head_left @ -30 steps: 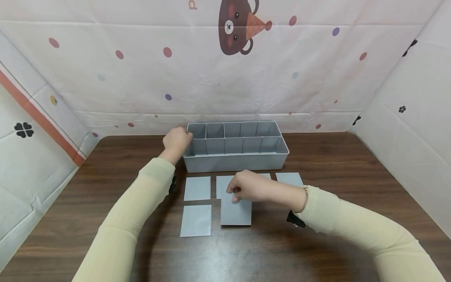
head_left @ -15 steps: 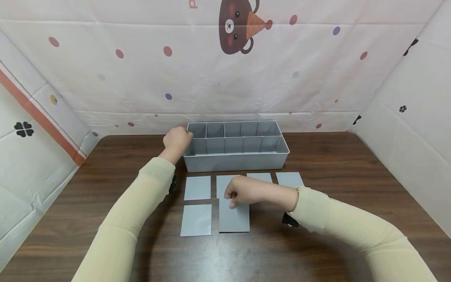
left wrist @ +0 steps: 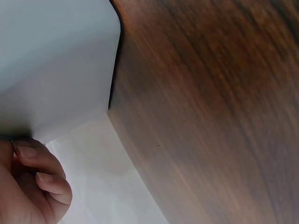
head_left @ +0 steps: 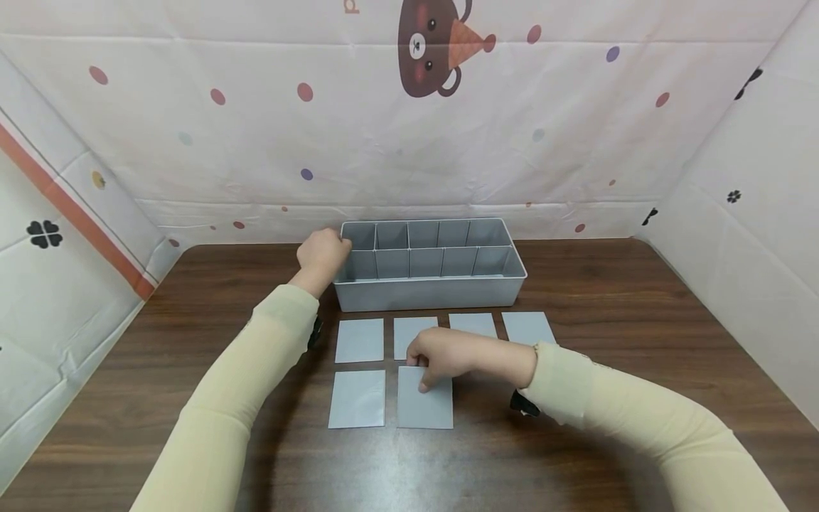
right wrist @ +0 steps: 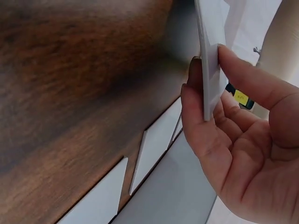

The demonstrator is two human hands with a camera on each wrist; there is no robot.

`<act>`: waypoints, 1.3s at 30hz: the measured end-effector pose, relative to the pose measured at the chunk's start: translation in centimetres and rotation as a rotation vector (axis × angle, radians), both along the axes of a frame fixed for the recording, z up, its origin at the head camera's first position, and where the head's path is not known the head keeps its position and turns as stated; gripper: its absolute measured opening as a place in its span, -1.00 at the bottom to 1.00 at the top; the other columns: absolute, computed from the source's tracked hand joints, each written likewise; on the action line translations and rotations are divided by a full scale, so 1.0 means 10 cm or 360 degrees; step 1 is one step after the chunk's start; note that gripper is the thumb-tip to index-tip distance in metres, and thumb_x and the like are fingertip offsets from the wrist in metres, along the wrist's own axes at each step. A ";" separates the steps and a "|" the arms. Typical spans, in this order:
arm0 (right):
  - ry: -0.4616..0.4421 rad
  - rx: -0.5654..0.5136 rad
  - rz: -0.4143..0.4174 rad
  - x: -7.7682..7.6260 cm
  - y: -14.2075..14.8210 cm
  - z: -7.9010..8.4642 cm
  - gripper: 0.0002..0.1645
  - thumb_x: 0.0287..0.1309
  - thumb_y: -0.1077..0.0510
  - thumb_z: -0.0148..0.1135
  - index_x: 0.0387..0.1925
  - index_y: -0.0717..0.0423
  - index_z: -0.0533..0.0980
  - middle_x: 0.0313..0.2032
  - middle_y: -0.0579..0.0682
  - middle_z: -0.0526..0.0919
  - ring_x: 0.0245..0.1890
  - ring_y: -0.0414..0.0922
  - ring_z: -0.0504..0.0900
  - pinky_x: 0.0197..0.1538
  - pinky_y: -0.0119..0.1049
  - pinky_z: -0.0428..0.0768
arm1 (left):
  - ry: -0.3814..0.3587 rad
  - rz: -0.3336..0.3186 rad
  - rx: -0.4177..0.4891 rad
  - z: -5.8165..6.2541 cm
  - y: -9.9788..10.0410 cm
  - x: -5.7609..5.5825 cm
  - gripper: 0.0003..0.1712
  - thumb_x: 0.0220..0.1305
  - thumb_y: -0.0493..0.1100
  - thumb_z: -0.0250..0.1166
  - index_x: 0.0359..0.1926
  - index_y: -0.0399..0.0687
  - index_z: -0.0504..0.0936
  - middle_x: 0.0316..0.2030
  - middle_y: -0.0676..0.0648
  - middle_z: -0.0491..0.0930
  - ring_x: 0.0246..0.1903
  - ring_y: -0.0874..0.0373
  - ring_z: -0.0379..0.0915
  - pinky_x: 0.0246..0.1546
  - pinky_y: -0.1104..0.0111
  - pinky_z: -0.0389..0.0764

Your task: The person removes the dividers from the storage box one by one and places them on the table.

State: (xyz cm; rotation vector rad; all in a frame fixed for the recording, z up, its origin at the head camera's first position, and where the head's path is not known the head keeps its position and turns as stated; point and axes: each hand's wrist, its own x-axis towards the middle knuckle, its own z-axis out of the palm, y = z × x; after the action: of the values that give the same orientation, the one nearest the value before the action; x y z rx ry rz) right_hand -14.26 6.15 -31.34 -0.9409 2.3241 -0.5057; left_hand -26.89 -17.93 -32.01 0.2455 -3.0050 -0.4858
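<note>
My left hand grips the left end of a long grey organizer box, split by thin walls into two rows of compartments. In the left wrist view, curled fingers show at the rim of its wall. With thumb and fingers, my right hand pinches the far edge of a thin, flat grey panel in front of the box. The right wrist view shows that panel edge-on, the thumb on one face and fingertips on the other. Just left of it lies a matching panel.
Between the box and my right hand runs a row of several similar panels, from the left one to the right one. The dark wooden table meets a patterned white sheet at the back and sides.
My right hand has come slightly nearer to me and left with its panel, which now lines up beside the front left panel. The left hand stays on the box.
</note>
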 end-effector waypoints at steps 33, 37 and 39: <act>0.0457 0.0062 0.0010 0.09 -0.02 -0.19 -0.70 0.03 0.15 0.56 -0.24 0.00 0.59 -0.45 -0.12 0.53 -0.44 -0.25 0.42 -0.38 -0.37 0.41 | -0.0021 0.0009 0.0002 0.01 0.00 0.00 -0.54 0.44 -0.07 -0.04 -0.67 0.01 0.36 -0.65 0.00 0.39 -0.56 0.09 0.36 -0.59 0.33 0.29; 0.0455 0.0067 0.0001 0.10 -0.02 -0.18 -0.73 0.03 0.17 0.56 -0.26 0.02 0.60 -0.44 -0.12 0.54 -0.43 -0.25 0.42 -0.38 -0.36 0.42 | -0.0027 0.0006 0.0001 0.01 0.00 0.00 -0.53 0.44 -0.07 -0.03 -0.67 0.00 0.36 -0.67 0.01 0.38 -0.57 0.11 0.34 -0.59 0.34 0.28; 0.0467 0.0061 -0.0002 0.09 -0.02 -0.16 -0.77 0.06 0.17 0.55 -0.27 0.03 0.62 -0.45 -0.13 0.54 -0.43 -0.26 0.43 -0.37 -0.37 0.42 | -0.0032 0.0007 0.0004 0.00 0.00 0.00 -0.53 0.44 -0.07 -0.03 -0.68 0.01 0.36 -0.67 0.01 0.37 -0.58 0.12 0.33 -0.59 0.35 0.28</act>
State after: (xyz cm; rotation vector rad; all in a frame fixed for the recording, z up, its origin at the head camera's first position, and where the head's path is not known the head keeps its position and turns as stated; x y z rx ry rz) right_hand -13.39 5.97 -32.90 -1.0552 2.5843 -0.3401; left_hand -26.84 -17.91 -31.97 0.2582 -3.0227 -0.4900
